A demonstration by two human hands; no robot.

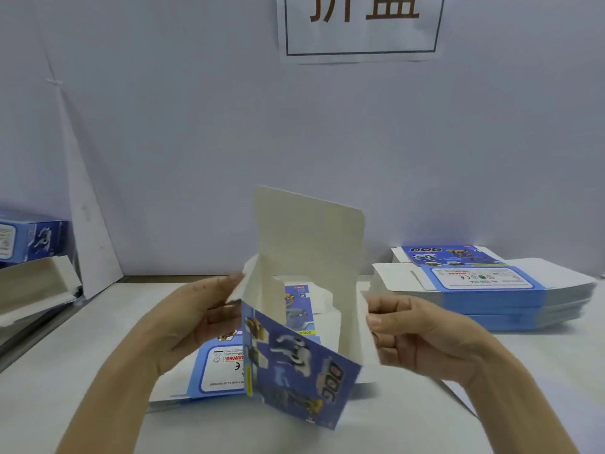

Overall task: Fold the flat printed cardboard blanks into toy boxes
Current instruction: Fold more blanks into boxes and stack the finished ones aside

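Observation:
A half-formed blue toy box (294, 365) printed with robot dogs is held up over the table in front of me, its mouth open toward me and its tall white lid flap (311, 231) standing upright. My left hand (193, 322) holds the box's left side, fingertips on a small white side flap. My right hand (415, 332) pinches the white flap on the right side. Under the box lie several flat printed blanks (216, 362) in a low pile on the table.
A tall stack of flat blanks (484, 290) sits at the right by the wall. At the far left stand a folded blue box (29, 237) and an open white carton (36, 286). A paper sign (360, 24) hangs on the wall behind.

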